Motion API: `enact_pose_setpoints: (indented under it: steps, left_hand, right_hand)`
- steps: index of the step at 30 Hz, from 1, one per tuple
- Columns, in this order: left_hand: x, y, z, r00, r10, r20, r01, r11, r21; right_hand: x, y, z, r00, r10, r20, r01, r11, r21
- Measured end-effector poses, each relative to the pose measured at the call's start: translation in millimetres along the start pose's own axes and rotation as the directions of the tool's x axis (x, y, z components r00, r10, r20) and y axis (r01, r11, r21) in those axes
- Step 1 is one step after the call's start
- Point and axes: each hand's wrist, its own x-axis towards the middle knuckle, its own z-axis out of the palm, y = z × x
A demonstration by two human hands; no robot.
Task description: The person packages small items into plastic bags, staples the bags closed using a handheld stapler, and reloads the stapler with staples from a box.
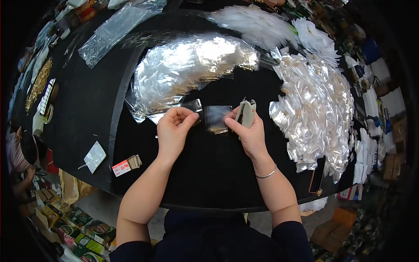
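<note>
Over the black surface [192,174], the left hand [173,129] pinches a clear packet [192,105]; the right hand [252,135] grips a grey stapler [247,114], its thumb at a clear bag [217,117] between both hands; shiny packets [174,70] lie heaped just beyond.

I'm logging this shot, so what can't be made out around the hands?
All in the head view:
Stapler: its lower end is hidden by the right hand.
Clear packet: part of it is covered by the left hand.
Shiny packet pile: contents obscured by glare and overlap.
Red-and-white box: smaller print too small to read.
</note>
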Motion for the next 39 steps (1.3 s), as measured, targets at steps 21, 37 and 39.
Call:
enact_pose_setpoints:
  steps: [21, 37, 39]
  left_hand:
    - [-25, 5, 17, 0.919, 0.371, 0.130, -0.381, 0.758, 0.529]
    - [-21, 3, 26, 0.932, 0.361, 0.021, -0.345, 0.871, 0.349]
    - [-22, 3, 27, 0.938, 0.347, 0.011, -0.332, 0.887, 0.319]
  right_hand:
    - [0, 6, 0, 1.000, -0.003, -0.018, 0.003, 1.000, 0.018]
    - [-1, 3, 5, 0.999, -0.032, 0.003, 0.032, 0.998, -0.058]
    - [-2, 3, 4, 1.000, -0.029, 0.001, 0.029, 0.997, -0.065]
